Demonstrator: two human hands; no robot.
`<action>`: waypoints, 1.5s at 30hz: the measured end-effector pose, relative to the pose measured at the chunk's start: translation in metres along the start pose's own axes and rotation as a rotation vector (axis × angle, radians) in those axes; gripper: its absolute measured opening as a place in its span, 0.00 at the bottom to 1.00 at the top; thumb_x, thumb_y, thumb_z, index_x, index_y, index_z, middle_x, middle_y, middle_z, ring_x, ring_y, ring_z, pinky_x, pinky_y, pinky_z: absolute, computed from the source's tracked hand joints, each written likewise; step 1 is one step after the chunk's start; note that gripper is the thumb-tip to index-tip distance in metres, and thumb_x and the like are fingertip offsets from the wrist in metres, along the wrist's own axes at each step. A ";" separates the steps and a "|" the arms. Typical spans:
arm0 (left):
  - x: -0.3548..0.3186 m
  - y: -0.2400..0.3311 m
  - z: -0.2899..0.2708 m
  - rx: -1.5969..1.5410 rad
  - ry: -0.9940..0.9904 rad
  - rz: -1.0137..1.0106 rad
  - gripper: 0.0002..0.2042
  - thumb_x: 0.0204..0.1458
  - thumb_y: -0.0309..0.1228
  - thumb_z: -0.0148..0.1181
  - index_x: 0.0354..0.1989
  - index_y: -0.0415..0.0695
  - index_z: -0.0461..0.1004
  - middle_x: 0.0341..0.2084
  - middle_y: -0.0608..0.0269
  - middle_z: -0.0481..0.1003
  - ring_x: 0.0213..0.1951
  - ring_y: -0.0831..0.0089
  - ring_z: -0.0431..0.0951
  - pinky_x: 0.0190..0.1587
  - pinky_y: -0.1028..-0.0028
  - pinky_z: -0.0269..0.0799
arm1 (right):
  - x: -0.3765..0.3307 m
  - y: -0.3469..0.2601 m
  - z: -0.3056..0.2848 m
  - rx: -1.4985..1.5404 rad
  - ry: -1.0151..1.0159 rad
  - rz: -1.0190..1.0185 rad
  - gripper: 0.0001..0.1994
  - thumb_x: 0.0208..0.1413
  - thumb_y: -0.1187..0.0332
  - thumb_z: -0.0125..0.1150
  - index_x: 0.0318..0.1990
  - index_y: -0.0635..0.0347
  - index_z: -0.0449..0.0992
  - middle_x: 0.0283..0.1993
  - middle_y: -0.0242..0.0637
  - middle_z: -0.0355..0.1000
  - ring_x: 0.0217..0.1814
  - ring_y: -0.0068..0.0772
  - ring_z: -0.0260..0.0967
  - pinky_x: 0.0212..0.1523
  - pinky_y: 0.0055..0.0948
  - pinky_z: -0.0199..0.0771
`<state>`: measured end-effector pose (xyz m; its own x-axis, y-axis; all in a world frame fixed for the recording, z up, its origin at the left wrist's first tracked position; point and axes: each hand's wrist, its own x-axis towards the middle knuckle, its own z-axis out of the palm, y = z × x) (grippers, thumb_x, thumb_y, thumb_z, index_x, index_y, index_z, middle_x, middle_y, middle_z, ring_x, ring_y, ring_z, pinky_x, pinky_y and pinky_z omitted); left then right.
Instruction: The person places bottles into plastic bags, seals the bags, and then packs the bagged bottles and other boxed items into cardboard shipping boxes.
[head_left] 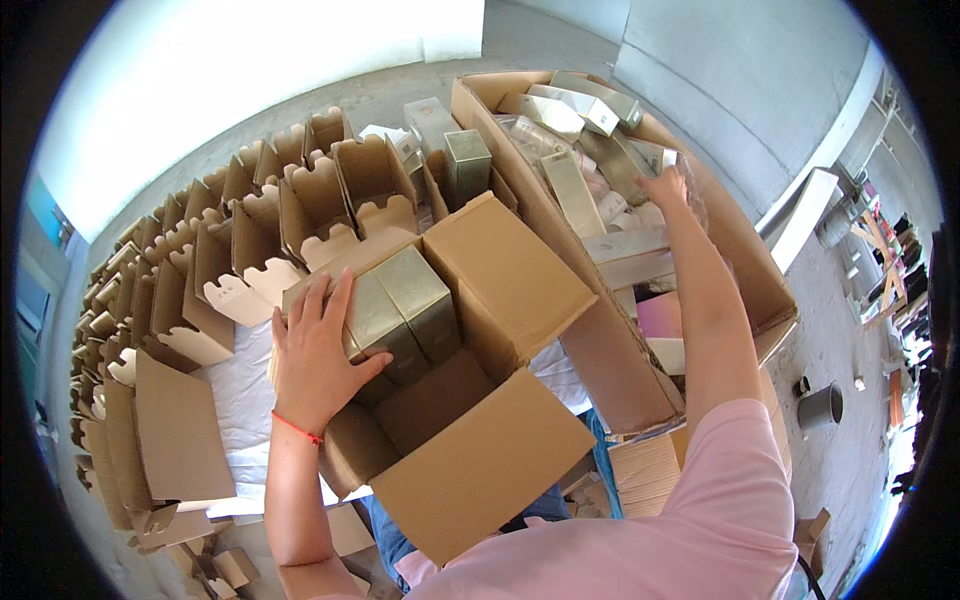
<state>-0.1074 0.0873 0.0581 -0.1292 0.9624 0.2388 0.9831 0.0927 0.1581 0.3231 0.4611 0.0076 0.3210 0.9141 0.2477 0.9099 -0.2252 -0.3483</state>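
Observation:
My left hand (318, 350) lies flat on a shiny gold box (375, 318) inside an open brown carton (480, 450) in front of me. A second gold box (425, 295) stands right beside the first one in the carton. My right hand (668, 187) reaches far out into a large open cardboard box (745, 260) on the right, which holds several gold and silver boxes (572, 190). The fingers touch one of those boxes at its far side; whether they grip it I cannot tell.
Rows of folded brown cardboard inserts (250, 240) stand on a white sheet (245, 390) to the left. A flat cardboard piece (180, 430) lies near them. A grey cup (822, 405) stands on the concrete floor at the right.

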 end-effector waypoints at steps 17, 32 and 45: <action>-0.005 -0.028 0.023 -0.025 0.192 0.110 0.34 0.47 0.56 0.55 0.60 0.49 0.61 0.55 0.52 0.63 0.59 0.54 0.60 0.59 0.53 0.51 | -0.094 -0.128 -0.226 0.694 0.386 -0.864 0.32 0.46 0.43 0.62 0.50 0.62 0.73 0.50 0.39 0.71 0.54 0.35 0.67 0.57 0.31 0.61; -0.009 -0.064 0.022 -0.610 0.421 -0.010 0.22 0.60 0.48 0.38 0.48 0.45 0.73 0.46 0.54 0.73 0.50 0.58 0.69 0.57 0.57 0.53 | -0.362 -0.216 -0.153 0.433 -0.452 -1.275 0.29 0.50 0.58 0.61 0.58 0.58 0.61 0.32 0.40 0.71 0.33 0.30 0.70 0.33 0.29 0.69; -0.050 -0.070 0.018 -0.663 0.487 0.006 0.26 0.61 0.50 0.36 0.48 0.40 0.72 0.47 0.53 0.71 0.52 0.58 0.67 0.58 0.58 0.52 | -0.391 -0.213 -0.139 0.248 -0.928 -1.333 0.22 0.50 0.62 0.63 0.49 0.63 0.65 0.54 0.45 0.64 0.33 0.30 0.71 0.38 0.28 0.71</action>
<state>-0.1674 0.0375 0.0177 -0.3162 0.7300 0.6059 0.7227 -0.2284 0.6524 0.0406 0.1043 0.1107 -0.9485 0.3042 -0.0887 0.3068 0.8118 -0.4968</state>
